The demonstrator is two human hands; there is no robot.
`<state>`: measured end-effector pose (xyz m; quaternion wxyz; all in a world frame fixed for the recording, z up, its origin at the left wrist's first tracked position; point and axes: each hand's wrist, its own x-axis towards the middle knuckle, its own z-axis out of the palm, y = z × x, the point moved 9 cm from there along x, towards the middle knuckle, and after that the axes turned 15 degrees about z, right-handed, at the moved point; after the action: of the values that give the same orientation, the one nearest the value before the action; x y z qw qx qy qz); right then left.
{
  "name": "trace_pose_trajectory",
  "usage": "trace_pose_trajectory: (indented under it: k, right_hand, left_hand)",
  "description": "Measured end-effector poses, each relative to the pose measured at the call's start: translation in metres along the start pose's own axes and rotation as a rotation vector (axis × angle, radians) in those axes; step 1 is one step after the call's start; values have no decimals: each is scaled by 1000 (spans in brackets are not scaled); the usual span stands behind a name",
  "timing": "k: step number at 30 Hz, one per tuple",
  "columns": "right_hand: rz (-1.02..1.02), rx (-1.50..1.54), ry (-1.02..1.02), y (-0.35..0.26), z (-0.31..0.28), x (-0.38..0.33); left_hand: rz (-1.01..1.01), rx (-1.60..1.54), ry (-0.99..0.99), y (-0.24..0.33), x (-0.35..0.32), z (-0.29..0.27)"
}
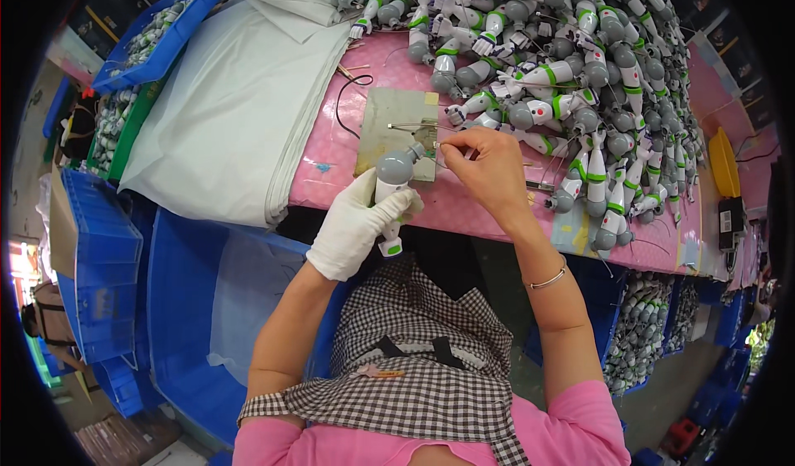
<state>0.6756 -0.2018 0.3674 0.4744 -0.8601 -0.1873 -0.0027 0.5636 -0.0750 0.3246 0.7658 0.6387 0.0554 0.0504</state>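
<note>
the gloved left hand [356, 224] curls round a toy robot arm [389, 188], grey ball [394, 167] up, by the pink table [455, 209]; hold it still. the bare right hand [487, 164] looks pinched on a tiny white plug [437, 144]; go gently, so no wire tears.

So there's a loose stack of white sheets [236, 93] draped over the left end of the pink-topped table [319, 159], with a blue tray [180, 45] just past it. Big blue bin [186, 300] underneath, some brown flat stuff [124, 443] piled lower left, plus something yellow [724, 166] way over right.
</note>
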Motion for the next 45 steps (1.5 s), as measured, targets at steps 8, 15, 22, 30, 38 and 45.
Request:
trace_pose_trajectory:
  k: [8,15,22,30,38,45]
  right_hand:
    - [264,-59,-376,5,17,26]
    - [326,-48,-411,16,16,24]
    - [380,487,34,41,-71,17]
    - [-105,-895,80,6,-2,21]
    - [-194,-567,-275,62,-40,81]
    - [251,-182,-237,67,-70,112]
  left_hand:
    - [20,-121,-1,0,7,-1]
    - [5,-92,-31,0,10,4]
    - [-58,-100,43,9,-15,-11]
    - [211,509,1086,-25,-190,-232]
    - [-1155,621,1409,-303,-571,-304]
    - [-1171,490,1240,-375,-632,-260]
